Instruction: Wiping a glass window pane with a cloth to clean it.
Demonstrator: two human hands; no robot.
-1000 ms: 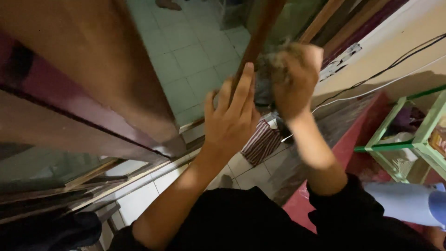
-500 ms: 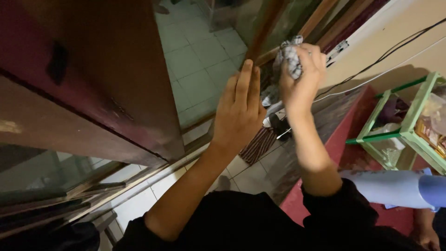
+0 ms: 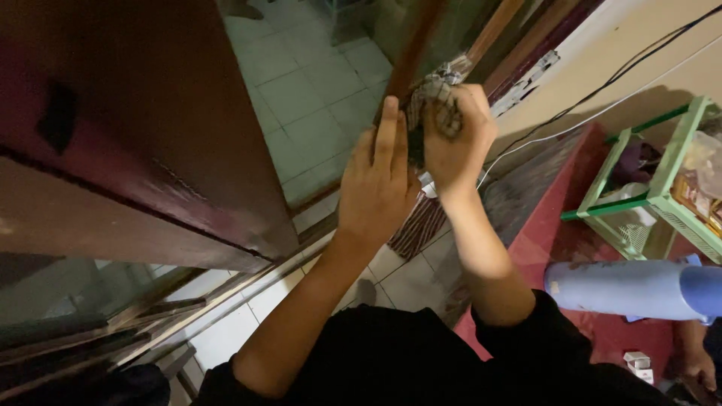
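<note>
I see my right hand (image 3: 455,143) closed in a fist around a crumpled checked cloth (image 3: 436,94), pressing it against the narrow wooden frame edge (image 3: 410,56) that runs up toward the far side of the scene. The cloth bunches out above my knuckles and sits right at that edge, touching it. My left hand (image 3: 380,188) is open, fingers straight and together, laid flat against the glass pane (image 3: 301,83) just left of the cloth; its fingertips reach the frame edge beside the rag. Through the glass I see pale green floor tiles.

To the left, a dark reddish-brown wooden door (image 3: 150,135) fills the near part of the view. Below my hands, on the white tiled floor, lies a striped mat (image 3: 421,225). To the right stands a light green shelf rack (image 3: 662,188), and near it lies a pale blue cylindrical bottle (image 3: 632,289) on a red surface (image 3: 556,240). A black cable (image 3: 624,71) and a white one run along the cream wall at the far right. Both of my sleeves are black and pushed up past the forearm.
</note>
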